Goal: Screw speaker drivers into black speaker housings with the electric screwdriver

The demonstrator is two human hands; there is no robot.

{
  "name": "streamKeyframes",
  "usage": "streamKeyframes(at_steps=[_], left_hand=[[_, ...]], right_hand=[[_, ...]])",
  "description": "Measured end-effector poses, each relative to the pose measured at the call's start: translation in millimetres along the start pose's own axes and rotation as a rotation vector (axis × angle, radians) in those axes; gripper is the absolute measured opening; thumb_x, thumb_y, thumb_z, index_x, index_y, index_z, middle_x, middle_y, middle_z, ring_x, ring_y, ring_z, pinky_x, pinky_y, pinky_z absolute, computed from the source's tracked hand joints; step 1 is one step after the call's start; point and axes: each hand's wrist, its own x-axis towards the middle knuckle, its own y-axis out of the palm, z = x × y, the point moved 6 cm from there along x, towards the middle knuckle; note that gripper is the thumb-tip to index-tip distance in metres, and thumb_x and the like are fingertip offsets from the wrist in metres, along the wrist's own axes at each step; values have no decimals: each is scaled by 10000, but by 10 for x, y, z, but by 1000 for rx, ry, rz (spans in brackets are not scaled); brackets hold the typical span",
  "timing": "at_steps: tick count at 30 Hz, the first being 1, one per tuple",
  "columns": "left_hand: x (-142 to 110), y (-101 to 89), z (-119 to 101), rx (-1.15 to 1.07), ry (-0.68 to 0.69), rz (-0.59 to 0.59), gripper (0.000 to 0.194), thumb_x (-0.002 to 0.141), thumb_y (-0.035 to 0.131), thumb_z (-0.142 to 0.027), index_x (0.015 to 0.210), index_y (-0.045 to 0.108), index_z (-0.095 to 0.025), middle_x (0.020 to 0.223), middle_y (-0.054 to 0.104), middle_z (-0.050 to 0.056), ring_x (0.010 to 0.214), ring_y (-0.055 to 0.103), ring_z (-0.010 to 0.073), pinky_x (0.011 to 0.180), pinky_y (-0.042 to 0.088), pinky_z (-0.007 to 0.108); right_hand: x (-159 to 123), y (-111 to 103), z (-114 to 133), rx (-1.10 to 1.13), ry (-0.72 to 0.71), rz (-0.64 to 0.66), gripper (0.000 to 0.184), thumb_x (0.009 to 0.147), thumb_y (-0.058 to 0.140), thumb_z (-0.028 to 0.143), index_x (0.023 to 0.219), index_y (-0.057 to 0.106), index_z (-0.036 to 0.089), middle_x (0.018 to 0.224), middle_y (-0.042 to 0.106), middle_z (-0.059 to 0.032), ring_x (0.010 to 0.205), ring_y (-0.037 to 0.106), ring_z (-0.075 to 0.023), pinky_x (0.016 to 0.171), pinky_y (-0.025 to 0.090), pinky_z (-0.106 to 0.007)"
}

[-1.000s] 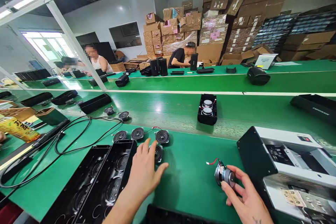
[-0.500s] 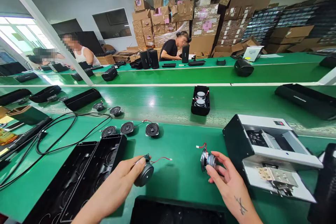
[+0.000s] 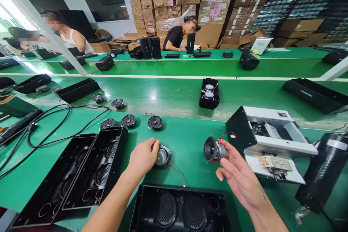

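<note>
Over the green bench (image 3: 190, 134), the left hand (image 3: 144, 156) pinches a speaker (image 3: 162, 157) by its rim — magnet upward, red lead (image 3: 177, 172) trailing nearer — and the right hand (image 3: 241, 174) holds another speaker (image 3: 210, 149) at its magnet end. Close below them lies an open black casing (image 3: 179, 208) with two mesh grilles (image 3: 166, 209); farther out, a silver machine (image 3: 282, 146) stands at right and three loose speakers (image 3: 154, 122) lie beyond the left hand.

Near housing (image 3: 179, 206): btm edge cropping it.
L speaker (image 3: 163, 156): L hand (image 3: 144, 156) covering pt of it.
R speaker (image 3: 211, 149): R hand (image 3: 239, 168) hiding its back pt.
Blk cylinder (image 3: 323, 172): R edge clipping top end.
Case logo (image 3: 304, 93): showing too sm. to read.
</note>
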Motion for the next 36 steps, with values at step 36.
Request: streamKeyframes(at_steps=[36], left_hand=[[-1284, -849, 271, -275, 404, -43, 344, 938, 731, -437, 1275, 680, -399, 1354, 657, -52, 1167, 704, 199, 988, 643, 273]], right_hand=[[-1025, 741, 188, -1510, -713, 539, 436, 1141, 325, 475, 1271, 658, 227, 1103, 748, 15, 897, 599, -178, 726, 335, -380]])
